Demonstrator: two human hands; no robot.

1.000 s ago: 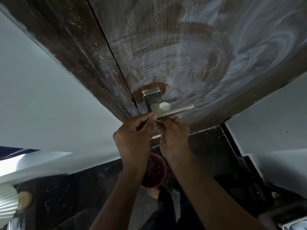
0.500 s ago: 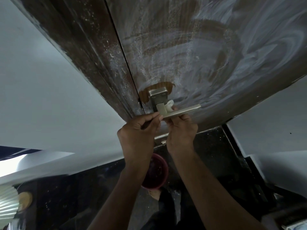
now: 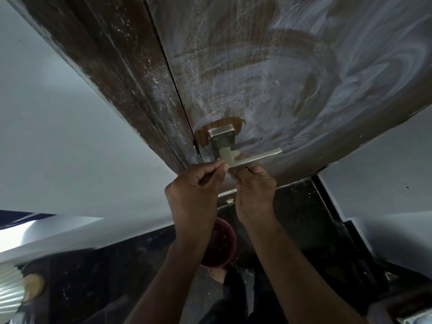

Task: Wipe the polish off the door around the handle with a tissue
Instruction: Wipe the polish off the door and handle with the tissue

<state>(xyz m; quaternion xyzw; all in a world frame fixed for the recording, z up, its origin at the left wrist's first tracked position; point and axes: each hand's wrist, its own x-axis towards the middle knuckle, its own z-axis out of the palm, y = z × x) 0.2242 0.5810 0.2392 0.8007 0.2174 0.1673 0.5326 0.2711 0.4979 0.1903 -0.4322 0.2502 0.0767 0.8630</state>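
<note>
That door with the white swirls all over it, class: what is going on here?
A person is cleaning polish off a brown door at its metal handle. Both hands are up at the lever: the left hand pinches something at its near end, and the right hand works a small white tissue behind it. Only a small patch beside the handle plate is wiped bare; white polish smears cover the rest of the door.

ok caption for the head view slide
Both hands at the door handle, tissue tucked behind it, polish swirls above.
</note>
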